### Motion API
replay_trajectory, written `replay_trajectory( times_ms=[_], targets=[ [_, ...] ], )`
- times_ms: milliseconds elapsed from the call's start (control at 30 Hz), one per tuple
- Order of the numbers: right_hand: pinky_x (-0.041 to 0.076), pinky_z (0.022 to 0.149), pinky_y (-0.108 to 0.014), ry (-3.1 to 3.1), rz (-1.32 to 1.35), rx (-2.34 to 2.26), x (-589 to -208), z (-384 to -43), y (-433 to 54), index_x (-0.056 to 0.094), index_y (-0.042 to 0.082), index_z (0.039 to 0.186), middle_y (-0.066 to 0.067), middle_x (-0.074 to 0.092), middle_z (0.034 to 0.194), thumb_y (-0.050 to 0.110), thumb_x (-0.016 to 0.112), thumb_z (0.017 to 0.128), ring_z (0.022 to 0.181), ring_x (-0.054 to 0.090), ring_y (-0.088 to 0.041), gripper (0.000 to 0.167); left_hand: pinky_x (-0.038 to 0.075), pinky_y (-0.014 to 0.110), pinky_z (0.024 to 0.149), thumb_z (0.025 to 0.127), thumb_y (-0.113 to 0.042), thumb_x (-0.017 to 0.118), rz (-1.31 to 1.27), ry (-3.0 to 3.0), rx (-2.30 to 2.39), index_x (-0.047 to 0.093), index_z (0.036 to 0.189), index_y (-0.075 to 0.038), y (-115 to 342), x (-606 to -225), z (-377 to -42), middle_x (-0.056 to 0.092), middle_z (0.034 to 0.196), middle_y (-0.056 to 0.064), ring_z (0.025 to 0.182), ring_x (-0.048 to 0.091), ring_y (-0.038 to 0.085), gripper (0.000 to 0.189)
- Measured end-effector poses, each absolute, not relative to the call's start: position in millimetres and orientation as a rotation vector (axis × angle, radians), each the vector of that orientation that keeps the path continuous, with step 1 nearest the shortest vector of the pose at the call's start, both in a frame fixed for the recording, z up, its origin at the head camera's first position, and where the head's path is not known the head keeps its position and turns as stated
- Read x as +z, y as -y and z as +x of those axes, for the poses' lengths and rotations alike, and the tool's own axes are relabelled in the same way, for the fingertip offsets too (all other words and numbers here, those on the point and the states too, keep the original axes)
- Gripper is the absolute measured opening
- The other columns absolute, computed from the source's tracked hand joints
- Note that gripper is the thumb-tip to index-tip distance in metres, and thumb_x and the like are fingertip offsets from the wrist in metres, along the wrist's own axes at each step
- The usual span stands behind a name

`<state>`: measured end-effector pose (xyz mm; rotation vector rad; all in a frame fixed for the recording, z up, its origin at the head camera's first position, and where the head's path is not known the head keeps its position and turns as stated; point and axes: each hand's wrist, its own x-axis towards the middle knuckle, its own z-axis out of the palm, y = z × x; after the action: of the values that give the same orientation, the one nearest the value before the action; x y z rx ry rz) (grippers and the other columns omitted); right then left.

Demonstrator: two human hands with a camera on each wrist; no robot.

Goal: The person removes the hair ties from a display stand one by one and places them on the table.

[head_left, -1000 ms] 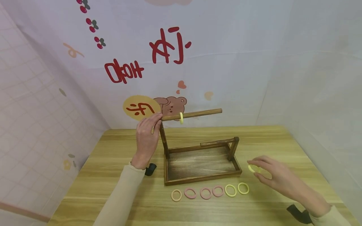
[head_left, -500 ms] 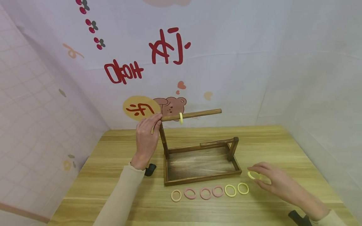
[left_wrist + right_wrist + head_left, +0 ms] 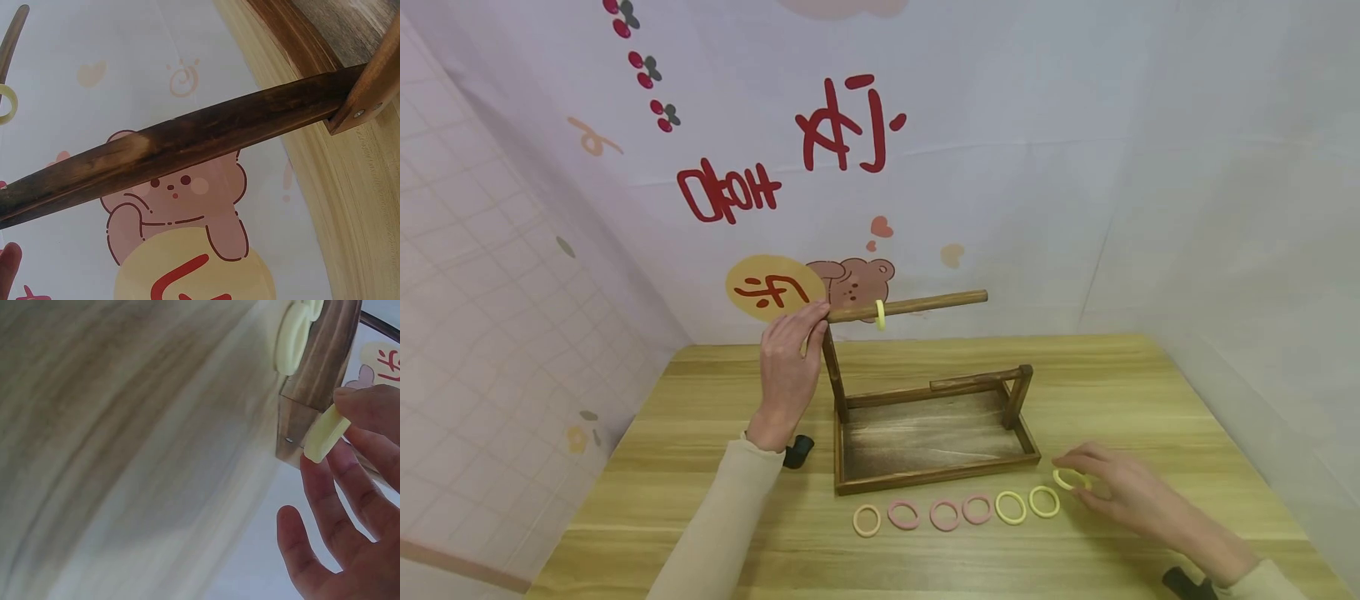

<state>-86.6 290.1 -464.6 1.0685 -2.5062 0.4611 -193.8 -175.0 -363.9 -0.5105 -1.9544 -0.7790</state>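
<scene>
My left hand [image 3: 790,358] grips the top left corner of a dark wooden stand [image 3: 936,473], where the tall post meets the upper rod [image 3: 932,302]. One pale yellow ring [image 3: 881,315] hangs on that rod, left of its middle. Just beyond the tray's front right corner, my right hand [image 3: 1131,493] pinches another yellow ring [image 3: 326,434] between thumb and fingers, low over the table. The left wrist view shows the tall post [image 3: 187,140] and one of my fingertips at the left edge.
In front of the tray lies a row of loose rings: a peach ring [image 3: 855,521], three pink ones and two yellow ones. A shorter post carries a lower rod [image 3: 973,380] at the right. A black object [image 3: 799,451] lies by my left wrist. A printed cloth wall stands behind.
My right hand has lowered toward the near side and slightly left with the yellow ring, closer to the row's right end. My left hand has stayed at the stand's corner.
</scene>
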Motion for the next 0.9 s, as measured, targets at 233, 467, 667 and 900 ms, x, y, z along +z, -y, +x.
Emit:
replay_trajectory(
  times_ms=[233, 467, 667, 900],
  targets=[
    [0.061, 0.075, -0.040, 2.518, 1.103, 0.447, -474.3, -88.6, -294.9, 0.075, 0.009, 0.114, -0.001, 0.072, 0.107, 0.005, 0.093, 0.062, 0.091, 0.070, -0.021, 0.055, 0.045, 0.058, 0.104, 0.096, -0.005, 0.072, -0.502, 1.959, -0.788, 0.076, 0.121, -0.003, 174.4, -364.9, -194.6, 0.074, 0.124, 0.011, 0.109, 0.071, 0.035, 0.025],
    [0.061, 0.075, -0.040, 2.561, 1.108, 0.423, -480.8, -88.6, -298.3, 0.076, 0.008, 0.113, -0.002, 0.072, 0.105, 0.005, 0.093, 0.064, 0.091, 0.070, -0.022, 0.052, 0.045, 0.058, 0.104, 0.097, -0.006, 0.072, -0.505, 1.958, -0.796, 0.076, 0.122, -0.004, 174.1, -365.0, -194.5, 0.074, 0.125, 0.011, 0.111, 0.071, 0.035, 0.025],
    [0.061, 0.072, -0.038, 2.551, 1.123, 0.461, -485.8, -88.4, -299.7, 0.076, 0.008, 0.111, 0.000, 0.072, 0.101, 0.005, 0.092, 0.063, 0.087, 0.070, -0.019, 0.051, 0.045, 0.058, 0.104, 0.097, -0.006, 0.072, -0.509, 1.954, -0.795, 0.076, 0.122, -0.004, 174.0, -364.8, -194.9, 0.074, 0.125, 0.011, 0.111, 0.071, 0.035, 0.026],
    [0.060, 0.076, -0.038, 2.600, 1.079, 0.470, -490.5, -84.7, -299.2, 0.076, 0.012, 0.114, 0.005, 0.070, 0.105, 0.007, 0.092, 0.065, 0.092, 0.069, -0.015, 0.052, 0.044, 0.056, 0.106, 0.099, -0.008, 0.069, -0.509, 1.978, -0.788, 0.075, 0.123, -0.003, 176.5, -364.5, -194.6, 0.073, 0.126, 0.011, 0.112, 0.071, 0.033, 0.025]
  ],
)
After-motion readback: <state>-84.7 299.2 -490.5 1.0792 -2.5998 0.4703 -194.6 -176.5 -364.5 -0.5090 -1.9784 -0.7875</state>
